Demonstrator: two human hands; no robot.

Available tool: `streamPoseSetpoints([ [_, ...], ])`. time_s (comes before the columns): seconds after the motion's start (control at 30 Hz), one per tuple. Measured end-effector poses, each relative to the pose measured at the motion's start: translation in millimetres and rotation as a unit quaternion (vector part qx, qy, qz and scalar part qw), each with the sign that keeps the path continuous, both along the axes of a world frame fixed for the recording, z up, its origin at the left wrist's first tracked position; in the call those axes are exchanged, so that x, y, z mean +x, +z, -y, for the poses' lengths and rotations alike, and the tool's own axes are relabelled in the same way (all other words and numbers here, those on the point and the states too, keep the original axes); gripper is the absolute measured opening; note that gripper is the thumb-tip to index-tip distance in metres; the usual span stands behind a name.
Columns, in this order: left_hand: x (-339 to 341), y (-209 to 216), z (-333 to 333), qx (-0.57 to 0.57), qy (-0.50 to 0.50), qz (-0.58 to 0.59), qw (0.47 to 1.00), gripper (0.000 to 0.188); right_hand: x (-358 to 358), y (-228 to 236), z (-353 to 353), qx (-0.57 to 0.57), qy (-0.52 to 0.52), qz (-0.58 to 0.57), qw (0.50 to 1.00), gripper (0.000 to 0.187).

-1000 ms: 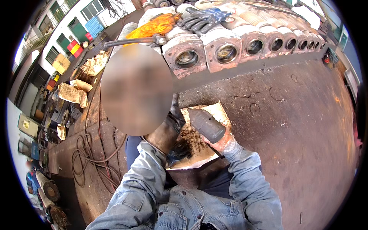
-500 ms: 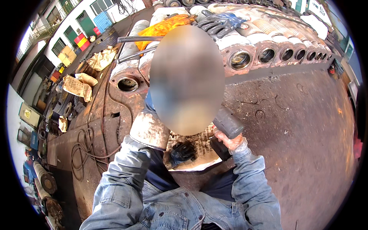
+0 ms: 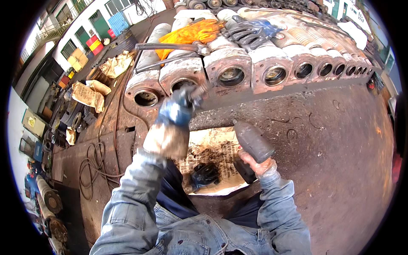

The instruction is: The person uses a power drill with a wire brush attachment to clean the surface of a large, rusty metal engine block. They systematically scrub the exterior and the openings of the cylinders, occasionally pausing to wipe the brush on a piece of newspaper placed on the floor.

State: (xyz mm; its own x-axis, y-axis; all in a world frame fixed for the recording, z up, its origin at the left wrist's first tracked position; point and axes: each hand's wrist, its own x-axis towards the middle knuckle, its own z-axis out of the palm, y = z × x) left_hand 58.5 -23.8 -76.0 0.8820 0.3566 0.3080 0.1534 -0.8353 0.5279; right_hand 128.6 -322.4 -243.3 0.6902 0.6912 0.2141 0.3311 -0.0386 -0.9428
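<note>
My left hand (image 3: 176, 108), in a blue work glove with a pale dirty cuff, reaches in front of the open round end of a rusty cylinder (image 3: 185, 70). Motion smears its fingers, so whether they grip anything is unclear. A dark cordless power tool (image 3: 253, 139) is in my right hand (image 3: 257, 165), which is wrapped round its handle. The tool's nose points away from me. Between my knees lies a flattened paper sack (image 3: 221, 137) smeared with dark grease, with a black glove (image 3: 205, 174) on it.
Several more rusty cylinders (image 3: 274, 74) stretch away to the right. An orange glove (image 3: 191, 34), a blue-and-black glove (image 3: 253, 33) and a hammer (image 3: 170, 46) rest on top. Hoses (image 3: 95, 163) coil on the floor at left, near crumpled paper sacks (image 3: 88, 95).
The blurred oval that covered the middle is gone, showing the cylinder ends and my left glove. The power tool stays in my right hand, slightly lower and to the right.
</note>
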Motion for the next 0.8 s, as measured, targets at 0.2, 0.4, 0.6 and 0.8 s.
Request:
streamPoseSetpoints([
  [0.2, -12.0, 27.2, 33.7, -0.1, 0.142, -0.045, 0.984, 0.028, 3.6, 3.8, -2.0, 0.019, -0.002, 0.004, 1.0, 0.045],
  [0.4, -27.0, 3.0, 10.0, -0.155, 0.186, 0.004, 0.97, 0.029, -3.1, 10.4, -11.1, 0.032, 0.015, -0.004, 0.999, 0.034],
  [0.6, -20.5, 5.7, 24.0, -0.241, 0.096, 0.016, 0.966, 0.029, 2.5, 10.5, -8.9, 0.069, 0.007, 0.012, 0.998, 0.027],
  [0.8, -17.1, -34.6, 28.7, -0.607, 0.095, -0.107, 0.782, 0.05, 5.8, 8.5, -3.1, 0.057, -0.039, -0.062, 0.996, 0.034],
])
